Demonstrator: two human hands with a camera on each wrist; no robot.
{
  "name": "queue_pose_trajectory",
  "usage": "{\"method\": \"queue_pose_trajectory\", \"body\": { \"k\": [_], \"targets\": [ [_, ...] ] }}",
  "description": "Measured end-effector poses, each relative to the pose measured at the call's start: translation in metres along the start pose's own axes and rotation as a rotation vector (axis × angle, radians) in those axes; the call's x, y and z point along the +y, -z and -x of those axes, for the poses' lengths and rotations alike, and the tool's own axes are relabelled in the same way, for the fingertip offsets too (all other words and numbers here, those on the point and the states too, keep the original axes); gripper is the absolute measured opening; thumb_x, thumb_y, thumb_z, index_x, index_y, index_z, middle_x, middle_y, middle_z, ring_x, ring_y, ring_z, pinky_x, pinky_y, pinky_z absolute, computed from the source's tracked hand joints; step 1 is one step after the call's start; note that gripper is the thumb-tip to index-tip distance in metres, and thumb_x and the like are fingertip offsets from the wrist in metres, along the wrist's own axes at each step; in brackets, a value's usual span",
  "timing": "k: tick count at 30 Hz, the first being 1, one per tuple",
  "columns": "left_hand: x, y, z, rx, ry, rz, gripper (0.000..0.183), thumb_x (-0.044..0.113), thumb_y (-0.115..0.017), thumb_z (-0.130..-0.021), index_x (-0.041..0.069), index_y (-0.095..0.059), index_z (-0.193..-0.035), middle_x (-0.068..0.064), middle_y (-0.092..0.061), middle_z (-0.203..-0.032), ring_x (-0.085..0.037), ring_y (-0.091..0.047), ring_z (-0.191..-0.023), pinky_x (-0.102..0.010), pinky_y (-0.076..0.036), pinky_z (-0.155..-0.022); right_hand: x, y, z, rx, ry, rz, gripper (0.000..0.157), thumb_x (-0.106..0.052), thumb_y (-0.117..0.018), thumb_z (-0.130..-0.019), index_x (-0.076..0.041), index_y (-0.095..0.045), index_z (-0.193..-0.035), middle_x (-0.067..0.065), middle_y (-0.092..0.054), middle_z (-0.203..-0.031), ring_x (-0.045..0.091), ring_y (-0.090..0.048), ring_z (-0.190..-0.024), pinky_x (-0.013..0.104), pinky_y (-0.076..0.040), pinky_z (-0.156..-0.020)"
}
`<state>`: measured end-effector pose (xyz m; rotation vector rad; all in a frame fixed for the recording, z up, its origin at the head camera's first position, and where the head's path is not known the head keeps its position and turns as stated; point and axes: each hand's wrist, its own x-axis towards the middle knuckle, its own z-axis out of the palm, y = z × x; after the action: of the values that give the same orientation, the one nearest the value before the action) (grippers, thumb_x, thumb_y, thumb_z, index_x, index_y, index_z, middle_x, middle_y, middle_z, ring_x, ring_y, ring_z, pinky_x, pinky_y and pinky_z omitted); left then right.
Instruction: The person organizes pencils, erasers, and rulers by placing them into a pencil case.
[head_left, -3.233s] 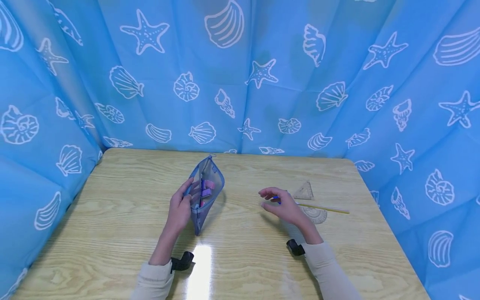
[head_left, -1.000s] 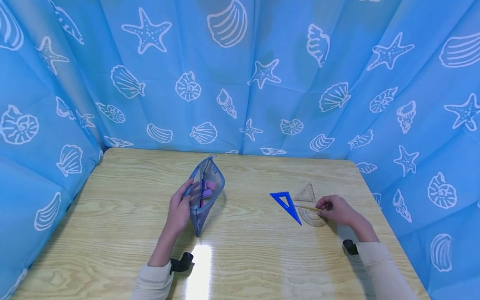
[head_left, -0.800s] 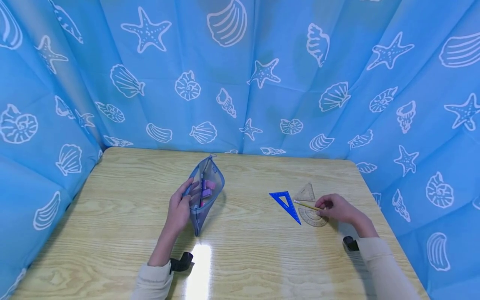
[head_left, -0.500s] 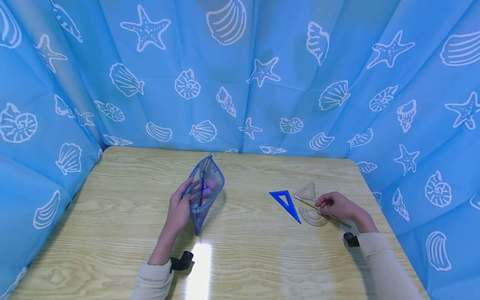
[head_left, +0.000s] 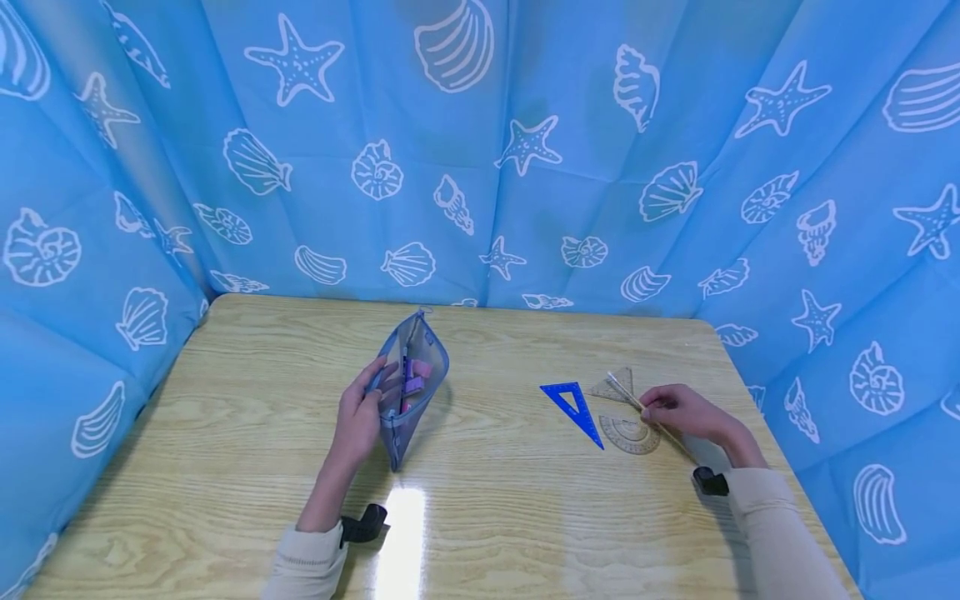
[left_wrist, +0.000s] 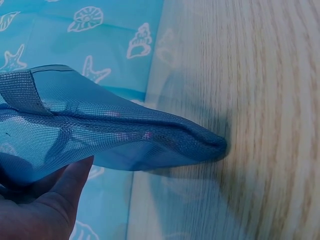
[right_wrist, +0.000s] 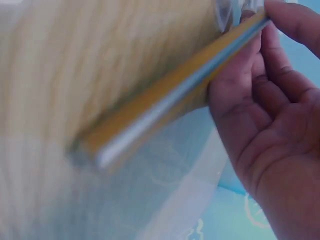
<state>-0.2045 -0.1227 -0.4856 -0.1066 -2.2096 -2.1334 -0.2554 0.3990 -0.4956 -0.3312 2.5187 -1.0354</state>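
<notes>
My left hand (head_left: 362,421) grips a blue-grey mesh pencil pouch (head_left: 405,435) by its left side, holding its mouth wide. Inside lie a purple block (head_left: 413,385), a pink block (head_left: 422,368) and a slim dark stick-like thing. In the left wrist view the thumb (left_wrist: 72,185) presses against the mesh pouch (left_wrist: 125,155). On the right, my right hand (head_left: 686,412) pinches a yellow pencil (head_left: 627,394), its white end pointing up and left. The right wrist view shows the pencil (right_wrist: 165,92) slanting from thumb and fingertips, over the table.
A blue set square (head_left: 588,422) lies left of the right hand. Beside it lie a clear set square (head_left: 602,390), overlapped by the pencil's end, and a clear protractor (head_left: 622,442). A blue shell-print curtain (head_left: 480,150) surrounds the wooden table (head_left: 487,517).
My right hand has let go of the blue set square, moved right and taken hold of the pencil. The pencil has turned steeper, white end upward. The left hand stays on the pouch.
</notes>
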Motion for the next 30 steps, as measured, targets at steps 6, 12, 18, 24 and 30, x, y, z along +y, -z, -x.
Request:
{"method": "queue_pose_trajectory", "body": {
  "k": [6, 12, 18, 24, 30],
  "targets": [
    [0.0, -0.001, 0.001, -0.006, 0.003, 0.001, 0.055, -0.005, -0.022, -0.101, -0.006, -0.03, -0.155, -0.027, -0.045, -0.153, -0.045, -0.048, -0.138, -0.048, -0.044, -0.115, 0.008, 0.002, 0.002, 0.049, -0.068, -0.101, 0.037, -0.013, -0.058, -0.102, 0.012, -0.057, -0.13, 0.016, -0.069, -0.108, 0.014, -0.063, -0.09, 0.025, -0.059, -0.071],
    [0.001, -0.001, 0.001, -0.003, 0.013, -0.016, 0.055, -0.004, -0.022, -0.102, -0.004, -0.03, -0.156, -0.025, -0.046, -0.153, -0.043, -0.048, -0.139, -0.047, -0.044, -0.115, 0.008, 0.003, 0.004, 0.053, -0.077, -0.18, 0.048, -0.014, -0.054, -0.104, 0.015, -0.046, -0.141, 0.022, -0.065, -0.118, 0.01, -0.064, -0.095, 0.028, -0.061, -0.075],
    [0.001, -0.002, 0.002, -0.004, 0.019, -0.035, 0.055, -0.002, -0.022, -0.102, -0.002, -0.031, -0.156, -0.023, -0.046, -0.154, -0.042, -0.049, -0.139, -0.048, -0.044, -0.116, 0.01, 0.003, 0.005, 0.059, -0.055, -0.245, 0.049, -0.012, -0.055, -0.104, 0.015, -0.042, -0.143, 0.024, -0.062, -0.118, 0.006, -0.065, -0.093, 0.031, -0.063, -0.075],
    [0.0, -0.002, 0.002, -0.007, 0.02, -0.031, 0.055, -0.002, -0.022, -0.102, -0.003, -0.03, -0.157, -0.024, -0.046, -0.154, -0.042, -0.048, -0.139, -0.048, -0.044, -0.116, 0.011, -0.001, 0.007, 0.088, -0.012, -0.336, 0.051, -0.01, -0.053, -0.104, 0.018, -0.037, -0.143, 0.026, -0.061, -0.117, 0.009, -0.068, -0.09, 0.032, -0.064, -0.074],
    [0.0, -0.003, 0.002, 0.004, 0.014, -0.035, 0.055, -0.002, -0.023, -0.102, -0.004, -0.031, -0.156, -0.024, -0.047, -0.153, -0.042, -0.049, -0.138, -0.047, -0.045, -0.115, 0.007, -0.01, 0.007, 0.19, 0.028, -0.422, 0.055, -0.009, -0.053, -0.104, 0.019, -0.031, -0.146, 0.019, -0.054, -0.117, 0.011, -0.071, -0.088, 0.031, -0.065, -0.075]
  ]
}}
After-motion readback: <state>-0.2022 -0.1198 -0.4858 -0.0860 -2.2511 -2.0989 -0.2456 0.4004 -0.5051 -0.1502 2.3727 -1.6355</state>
